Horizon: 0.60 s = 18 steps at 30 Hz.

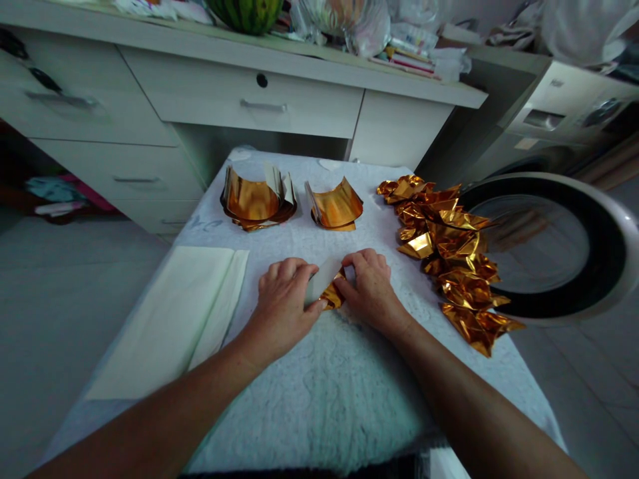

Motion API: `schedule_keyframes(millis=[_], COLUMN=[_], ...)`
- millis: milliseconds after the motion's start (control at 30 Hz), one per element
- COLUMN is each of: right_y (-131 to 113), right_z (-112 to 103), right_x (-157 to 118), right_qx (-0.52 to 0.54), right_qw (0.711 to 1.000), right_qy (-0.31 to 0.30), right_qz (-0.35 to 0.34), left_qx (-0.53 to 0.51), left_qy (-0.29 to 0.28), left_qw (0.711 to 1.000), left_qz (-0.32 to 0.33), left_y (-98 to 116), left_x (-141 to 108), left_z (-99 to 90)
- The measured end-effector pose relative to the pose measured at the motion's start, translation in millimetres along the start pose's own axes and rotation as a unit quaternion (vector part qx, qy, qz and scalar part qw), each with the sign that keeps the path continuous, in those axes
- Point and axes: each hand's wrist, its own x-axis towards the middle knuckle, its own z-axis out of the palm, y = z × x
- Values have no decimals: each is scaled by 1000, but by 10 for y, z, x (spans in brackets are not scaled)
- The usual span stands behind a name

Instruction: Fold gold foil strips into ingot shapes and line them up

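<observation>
Between my hands, at the middle of the cloth-covered table, is a sheet of gold foil paper (332,295) with a pale back, partly folded over. My left hand (285,303) pinches its left side between thumb and fingers. On the opposite side my right hand (372,289) grips the right edge, its thumb on the gold face. The fingers cover part of the sheet, so the full fold is hidden. Beyond the hands lie two stacks of curled gold sheets, a larger stack (254,199) at left and a smaller stack (339,206) at right.
Folded gold paper pieces (449,249) lie in a row along the table's right side. White paper sheets (164,313) rest at left. An open washing machine door (606,259) stands close by the right edge. Behind are a white drawer desk (309,100) and a watermelon (244,13).
</observation>
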Motion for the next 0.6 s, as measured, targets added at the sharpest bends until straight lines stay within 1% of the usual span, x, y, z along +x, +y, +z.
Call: schedule_keyframes(millis=[67,100,167,233,267,367,433,467,533,600], right_y=[-1,2,11,20,23,31,36,40,46,47], right_z=[-10,-16,-28,-39,-45,-71,-94,-105,-122,-135], right_x=[6,8,9,9,9,6,2,-2,-10,-18], right_qx=[45,85,188,297,343,447,487,499,510,521], right_qw=[999,996,982,953,937,892,869,861,850,841], right_qy=[9,8,-18,-53,-61,-56,-73,-87,-112,-120], right_qz=[-2,-5,-4,12,21,33,45,54,72,79], left_qx=[-9,-15,-32,-56,-71,-143,-215,-255,-334,-403], left_qy=[1,5,12,17,18,10,11,20,51,74], left_qw=[1000,1000,999,998,997,990,976,965,938,907], left_qz=[8,12,19,20,17,-7,-35,-50,-78,-97], left_y=[-13,-18,-23,-19,-14,0,5,5,4,4], left_x=[-1,-3,-8,-13,-13,0,18,29,50,66], left_z=[14,21,31,31,27,-3,-35,-52,-88,-120])
